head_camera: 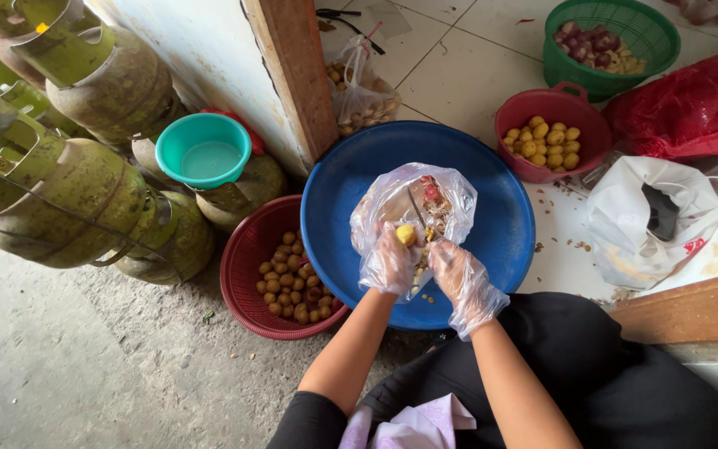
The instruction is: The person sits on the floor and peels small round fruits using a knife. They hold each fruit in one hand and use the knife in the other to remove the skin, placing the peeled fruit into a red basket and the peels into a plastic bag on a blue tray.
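Looking down from my own head, I am sitting at a doorway with both hands in thin clear plastic gloves, working over a big blue basin (pixel 492 224); my left hand (pixel 388 262) is closing its fingers around a small peeled yellow potato (pixel 406 234), holding it just above a clear plastic bag (pixel 413 199) of peelings that is lying in the basin, while my right hand (pixel 456 274) is hovering just beside it with fingers curled together, though I cannot tell what, if anything, they are gripping. To the left of the basin, touching its edge, a dark red basket (pixel 247 249) is holding many small brown unpeeled potatoes (pixel 292 283). Beyond the basin on the right, a red bowl (pixel 542 108) is holding peeled yellow potatoes (pixel 546 141), and behind it a green basket (pixel 650 33) is holding small purplish bulbs. Green gas cylinders (pixel 68 199) are standing at the far left, one carrying a teal bowl (pixel 204 150)
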